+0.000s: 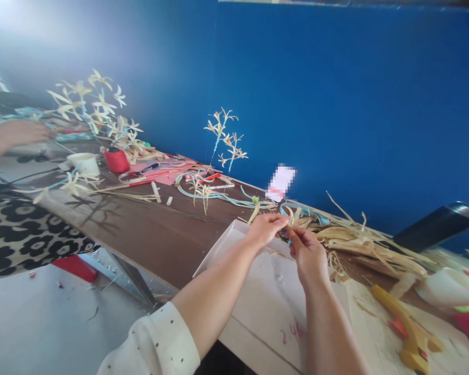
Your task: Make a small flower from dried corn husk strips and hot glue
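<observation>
My left hand [269, 228] and my right hand [307, 252] meet above a white cardboard tray [219, 245], both with fingers pinched together. Between the fingertips is a small husk flower [291, 212] with pale, narrow petals pointing up. My fingers hide its base, and a bit of light-blue material shows close by. Beyond and to the right of my right hand lies a heap of dried husk strips [363, 245]. A yellow glue gun [406, 328] rests on paper further right.
Finished husk flower stems [224, 138] stand by the blue wall, with a larger bunch [96, 107] at left. Blue tubing [219, 197], a red tape roll [116, 160] and a white cup [84, 164] lie along the table. Another person's hand [25, 133] is far left. A dark cylinder [433, 226] leans right.
</observation>
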Demonstrator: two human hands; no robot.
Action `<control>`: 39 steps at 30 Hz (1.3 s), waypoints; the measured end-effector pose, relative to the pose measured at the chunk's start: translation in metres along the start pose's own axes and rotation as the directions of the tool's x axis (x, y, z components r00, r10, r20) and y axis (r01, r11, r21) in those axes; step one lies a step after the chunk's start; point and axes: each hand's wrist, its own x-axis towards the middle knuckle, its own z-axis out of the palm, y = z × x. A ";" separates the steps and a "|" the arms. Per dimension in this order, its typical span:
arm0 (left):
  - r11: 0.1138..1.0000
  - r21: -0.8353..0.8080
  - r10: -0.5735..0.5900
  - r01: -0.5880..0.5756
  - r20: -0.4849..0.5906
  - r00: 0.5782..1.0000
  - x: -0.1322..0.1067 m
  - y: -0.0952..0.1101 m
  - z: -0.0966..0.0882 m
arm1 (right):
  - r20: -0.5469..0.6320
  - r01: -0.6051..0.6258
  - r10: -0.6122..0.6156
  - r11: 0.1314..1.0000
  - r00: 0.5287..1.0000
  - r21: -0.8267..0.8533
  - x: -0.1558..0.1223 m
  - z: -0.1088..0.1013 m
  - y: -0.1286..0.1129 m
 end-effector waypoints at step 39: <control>0.986 -0.099 0.140 -0.138 0.021 0.990 -0.004 0.005 0.003 | 0.054 0.061 -0.058 0.996 0.997 -0.061 -0.003 -0.002 -0.002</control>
